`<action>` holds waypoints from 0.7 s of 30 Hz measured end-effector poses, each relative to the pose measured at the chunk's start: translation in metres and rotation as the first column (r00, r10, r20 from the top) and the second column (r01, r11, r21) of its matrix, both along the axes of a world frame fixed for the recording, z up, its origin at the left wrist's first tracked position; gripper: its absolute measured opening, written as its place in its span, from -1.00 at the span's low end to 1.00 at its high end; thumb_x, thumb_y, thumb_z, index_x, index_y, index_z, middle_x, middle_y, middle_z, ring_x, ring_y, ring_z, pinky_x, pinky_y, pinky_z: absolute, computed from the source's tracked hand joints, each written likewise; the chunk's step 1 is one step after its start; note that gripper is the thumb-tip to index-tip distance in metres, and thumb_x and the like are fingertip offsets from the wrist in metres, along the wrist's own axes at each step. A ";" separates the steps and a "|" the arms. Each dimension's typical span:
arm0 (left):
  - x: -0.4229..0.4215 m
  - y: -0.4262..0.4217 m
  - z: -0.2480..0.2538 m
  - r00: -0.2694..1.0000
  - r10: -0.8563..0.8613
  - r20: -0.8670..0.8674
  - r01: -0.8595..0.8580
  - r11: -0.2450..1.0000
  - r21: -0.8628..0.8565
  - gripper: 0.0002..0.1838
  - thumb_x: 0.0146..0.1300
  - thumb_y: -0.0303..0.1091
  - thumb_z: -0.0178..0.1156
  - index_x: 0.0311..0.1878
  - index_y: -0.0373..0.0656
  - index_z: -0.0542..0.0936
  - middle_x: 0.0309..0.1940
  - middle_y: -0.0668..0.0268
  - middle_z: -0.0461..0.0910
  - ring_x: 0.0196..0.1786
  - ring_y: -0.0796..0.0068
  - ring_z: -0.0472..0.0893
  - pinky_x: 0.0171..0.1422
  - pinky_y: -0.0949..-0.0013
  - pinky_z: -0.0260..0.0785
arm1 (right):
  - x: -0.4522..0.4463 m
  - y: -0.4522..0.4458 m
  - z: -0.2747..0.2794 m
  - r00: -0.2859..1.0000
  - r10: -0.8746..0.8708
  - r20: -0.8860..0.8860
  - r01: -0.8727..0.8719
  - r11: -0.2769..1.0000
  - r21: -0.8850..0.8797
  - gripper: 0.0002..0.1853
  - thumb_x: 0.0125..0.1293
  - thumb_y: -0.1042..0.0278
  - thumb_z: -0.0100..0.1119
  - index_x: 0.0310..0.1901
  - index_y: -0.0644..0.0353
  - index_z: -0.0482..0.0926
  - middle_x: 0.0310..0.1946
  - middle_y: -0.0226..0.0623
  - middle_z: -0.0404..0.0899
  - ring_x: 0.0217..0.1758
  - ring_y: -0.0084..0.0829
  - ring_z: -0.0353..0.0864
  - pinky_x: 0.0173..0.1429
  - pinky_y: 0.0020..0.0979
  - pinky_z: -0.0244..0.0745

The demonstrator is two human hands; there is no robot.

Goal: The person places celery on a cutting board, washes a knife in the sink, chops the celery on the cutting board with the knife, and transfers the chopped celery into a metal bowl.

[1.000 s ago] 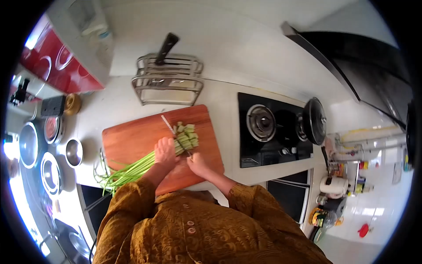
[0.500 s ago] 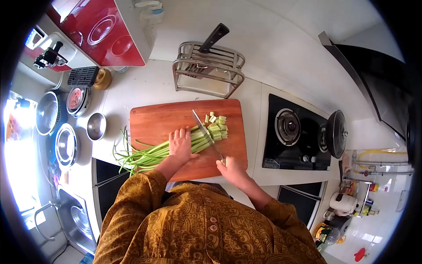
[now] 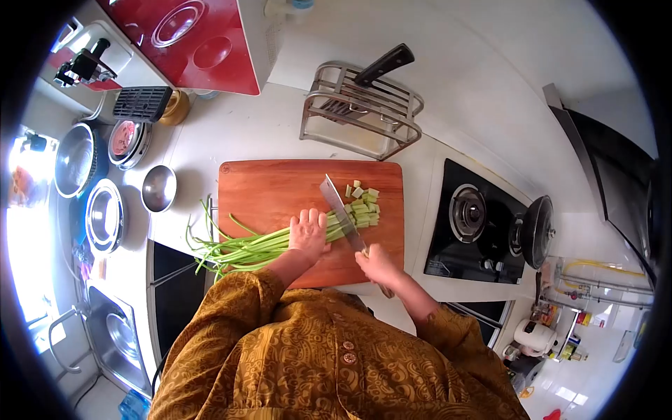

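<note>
Stalks [image 3: 262,249], green, bundled: centre of the frame, cut end at the knife [image 3: 344,213]. Pieces [image 3: 365,208]: right of the knife. Left hand [image 3: 308,233]: laid over the stalks; whether closed round them, cannot tell; fingertips best tucked back. Right hand [image 3: 379,264]: wrapped round the knife; even, square strokes advisable. Board [image 3: 266,189]: beneath; stalks overhang its left edge.

The reddish-brown rectangular wooden cutting board [image 3: 262,189] looks smooth, with a soft sheen. The broad silver knife [image 3: 341,212] has a bare metal blade. The long green stalks [image 3: 262,252] look smooth and faintly glossy. Shiny metal forms the small round silver bowl [image 3: 159,189]. The black rectangular hob [image 3: 448,245] is glossy, glass-like; the golden-brown patterned shirt [image 3: 301,371] is cloth.
</note>
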State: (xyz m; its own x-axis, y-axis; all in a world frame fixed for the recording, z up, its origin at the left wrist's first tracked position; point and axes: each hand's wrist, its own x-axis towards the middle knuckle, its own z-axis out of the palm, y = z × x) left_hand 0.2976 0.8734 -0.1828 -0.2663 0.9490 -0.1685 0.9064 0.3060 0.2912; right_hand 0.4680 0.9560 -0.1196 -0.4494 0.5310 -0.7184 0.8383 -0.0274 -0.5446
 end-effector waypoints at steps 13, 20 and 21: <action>0.007 -0.005 -0.008 1.000 -0.015 -0.007 0.016 0.994 0.111 -0.38 -0.28 -0.09 0.51 -0.15 -0.06 0.41 -0.15 0.28 0.43 0.00 0.25 0.44 0.02 0.16 0.32 | -0.017 -0.013 -0.074 0.995 0.042 -0.092 -0.004 0.923 0.385 -0.65 0.23 0.19 0.13 -0.42 0.41 0.58 -0.53 0.16 0.57 -0.40 0.14 0.60 -0.32 0.00 0.48; 0.007 -0.006 -0.010 1.000 0.004 0.017 -0.005 0.998 0.059 -0.25 -0.27 -0.04 0.53 0.00 -0.13 0.42 -0.08 0.24 0.42 0.06 0.20 0.42 0.12 0.12 0.29 | -0.022 -0.009 -0.084 0.989 0.052 -0.136 0.008 0.915 0.404 -0.67 0.22 0.24 0.15 -0.45 0.42 0.49 -0.60 0.08 0.51 -0.49 -0.04 0.58 -0.37 -0.10 0.39; 0.005 -0.008 -0.006 1.000 0.016 0.011 -0.016 0.998 0.058 -0.25 -0.27 -0.04 0.53 0.00 -0.13 0.42 -0.08 0.24 0.42 0.06 0.20 0.42 0.12 0.12 0.29 | -0.020 -0.011 -0.081 0.973 0.012 -0.232 0.078 0.924 0.375 -0.66 0.22 0.23 0.15 -0.50 0.40 0.46 -0.64 0.02 0.48 -0.54 -0.11 0.54 -0.40 -0.11 0.35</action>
